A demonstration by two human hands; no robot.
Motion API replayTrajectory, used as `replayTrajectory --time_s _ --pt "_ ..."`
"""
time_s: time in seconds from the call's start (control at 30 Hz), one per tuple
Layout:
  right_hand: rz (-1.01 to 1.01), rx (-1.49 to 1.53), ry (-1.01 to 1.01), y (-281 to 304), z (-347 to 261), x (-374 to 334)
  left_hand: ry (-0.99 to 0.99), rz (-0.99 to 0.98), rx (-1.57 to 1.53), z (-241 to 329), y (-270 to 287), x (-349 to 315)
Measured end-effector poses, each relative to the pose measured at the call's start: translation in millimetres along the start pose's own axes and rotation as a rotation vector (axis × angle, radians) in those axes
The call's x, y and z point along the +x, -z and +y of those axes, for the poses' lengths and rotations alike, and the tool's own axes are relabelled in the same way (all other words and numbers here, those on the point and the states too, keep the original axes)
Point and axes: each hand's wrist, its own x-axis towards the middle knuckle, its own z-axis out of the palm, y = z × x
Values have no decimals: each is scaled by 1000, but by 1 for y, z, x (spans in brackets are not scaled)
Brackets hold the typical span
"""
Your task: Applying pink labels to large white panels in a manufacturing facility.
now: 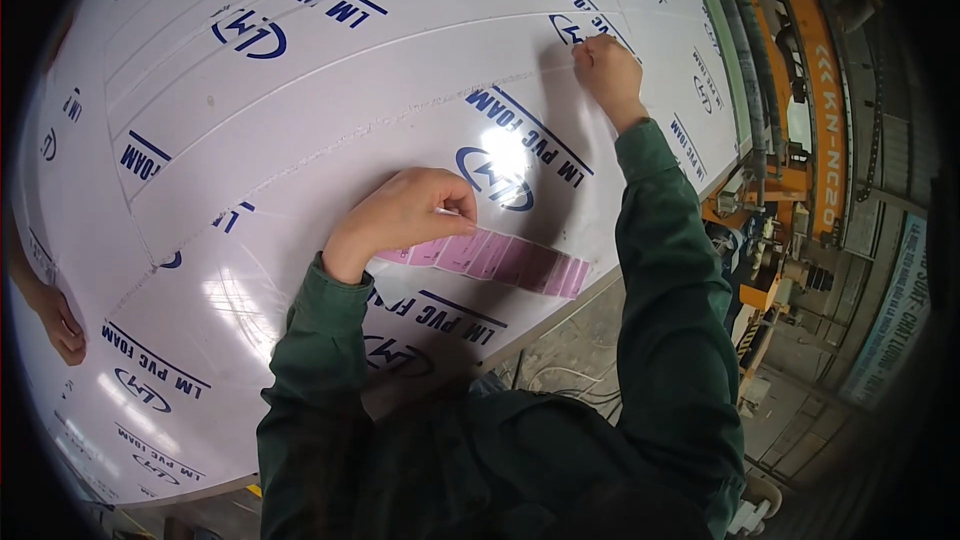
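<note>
A long strip of pink labels (510,263) lies across the white film-covered board (350,120), close to its near edge. My left hand (410,210) is over the left end of this strip, thumb and forefinger pinched together on its upper edge. Farther off to the right, my right hand (610,70) is closed, with its fingertips down at the board beside a blue printed mark. Whatever those fingers hold, if anything, is hidden from view. Both forearms are in dark green sleeves.
Another person's hand (62,328) rests at the board's left edge. Along the right side stands an orange machine (818,130) with a green-edged rail. A blue banner (890,310) hangs beyond it. Cables (565,375) lie on the floor below the near edge.
</note>
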Motion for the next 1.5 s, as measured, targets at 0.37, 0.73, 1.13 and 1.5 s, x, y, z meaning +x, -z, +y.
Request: replayTrajectory --time_s 0.37,0.73,1.13,1.5 --pt "-5 216 -55 2 13 1 -17 13 17 3 0 0" --pt "-133 -100 168 1 12 15 8 3 21 5 2 1" --pt "-157 384 -20 1 19 21 -10 -2 22 7 3 1" --pt "-71 508 -327 -7 13 18 -29 -9 32 3 3 1"
